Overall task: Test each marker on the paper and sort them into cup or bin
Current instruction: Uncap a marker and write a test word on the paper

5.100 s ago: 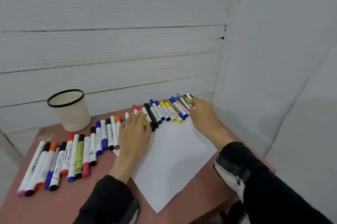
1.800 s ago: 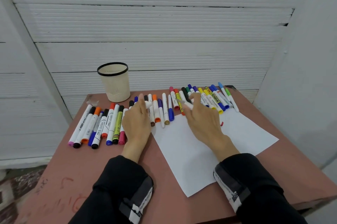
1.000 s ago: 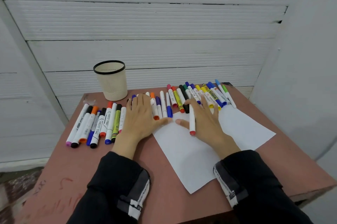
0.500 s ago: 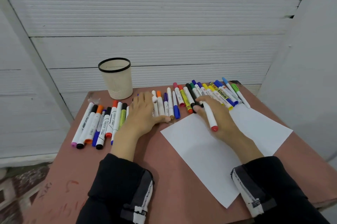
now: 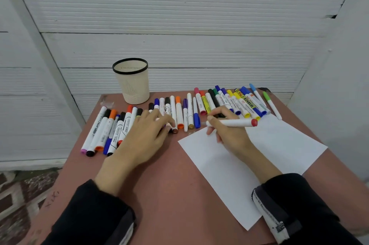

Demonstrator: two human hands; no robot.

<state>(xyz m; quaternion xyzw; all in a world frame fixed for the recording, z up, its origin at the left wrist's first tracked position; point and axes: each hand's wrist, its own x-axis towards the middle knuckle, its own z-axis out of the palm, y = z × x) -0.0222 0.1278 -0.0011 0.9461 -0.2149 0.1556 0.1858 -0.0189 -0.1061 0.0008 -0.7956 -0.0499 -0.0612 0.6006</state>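
A white marker [image 5: 231,123] with a red end lies level above the blank paper [image 5: 255,157], right of the cream cup [image 5: 132,85].

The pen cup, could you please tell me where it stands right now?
In the head view the pen cup stands upright at the table's far left, against the wall, just behind the marker row.

The left hand [image 5: 146,135] lies palm down, fingers spread and relaxed, forearm stretched forward in a dark sleeve. The right hand [image 5: 229,132] curls its fingers around a marker [image 5: 231,123], wrist bent left.
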